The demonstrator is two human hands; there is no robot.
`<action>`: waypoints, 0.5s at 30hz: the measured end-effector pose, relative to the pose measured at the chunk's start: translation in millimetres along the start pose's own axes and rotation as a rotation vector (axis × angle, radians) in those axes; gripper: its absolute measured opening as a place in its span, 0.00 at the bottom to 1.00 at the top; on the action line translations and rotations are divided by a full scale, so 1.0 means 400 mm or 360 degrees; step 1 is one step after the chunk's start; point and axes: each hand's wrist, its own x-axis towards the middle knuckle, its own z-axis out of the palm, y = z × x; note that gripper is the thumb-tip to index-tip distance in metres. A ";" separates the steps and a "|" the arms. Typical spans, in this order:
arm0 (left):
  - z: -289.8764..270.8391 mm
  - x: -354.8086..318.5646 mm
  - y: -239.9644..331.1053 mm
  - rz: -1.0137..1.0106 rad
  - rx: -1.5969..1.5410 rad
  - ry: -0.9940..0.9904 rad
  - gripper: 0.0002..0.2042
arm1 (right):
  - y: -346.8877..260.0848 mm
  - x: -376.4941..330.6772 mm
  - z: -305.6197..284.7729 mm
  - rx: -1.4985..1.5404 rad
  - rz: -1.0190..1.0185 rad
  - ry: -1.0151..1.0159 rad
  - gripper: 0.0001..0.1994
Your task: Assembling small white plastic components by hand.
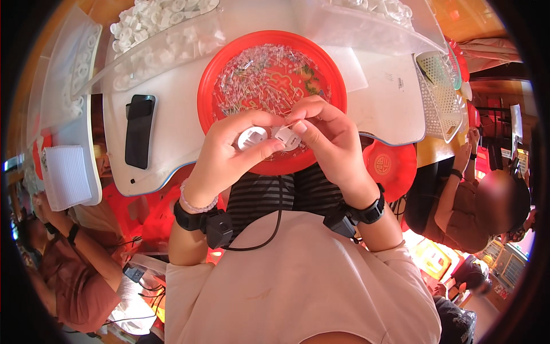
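Both my hands meet over the near part of a round red tray [209, 74] that is heaped with small clear pieces with thin wire-like legs. My left hand [235, 140] is closed around two small white plastic parts: one round part [252, 137] lies against its palm side, and another white part [288, 139] sits by its thumb tip. My right hand [326, 135] pinches a thin, small piece between thumb and index finger, right above the second white part. The fingers partly hide that piece, so its exact kind does not show.
A black phone [140, 132] lies left on the white table [381, 109]. Clear bins [160, 51] of white plastic parts stand at the back. At the right is a perforated basket [438, 94]. Other people sit left and right; a red stool [389, 169] stands near my right arm.
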 end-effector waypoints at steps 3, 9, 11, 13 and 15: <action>0.007 -0.006 -0.002 0.0076 0.0065 0.0081 0.12 | -0.028 -0.009 0.027 0.0158 0.0029 0.0095 0.05; 0.023 -0.013 0.019 0.0387 0.0198 0.0221 0.14 | -0.059 -0.023 0.033 -0.0650 -0.0504 0.0321 0.07; 0.035 -0.015 0.033 0.0386 0.0176 0.0283 0.13 | -0.064 -0.023 0.038 -0.0711 -0.0583 0.0340 0.08; 0.039 -0.016 0.041 0.0387 0.0155 0.0345 0.13 | -0.063 -0.025 0.039 -0.0772 -0.0664 0.0358 0.08; 0.037 -0.020 0.045 0.0537 0.0327 0.0368 0.14 | -0.064 -0.025 0.039 -0.0857 -0.0812 0.0341 0.09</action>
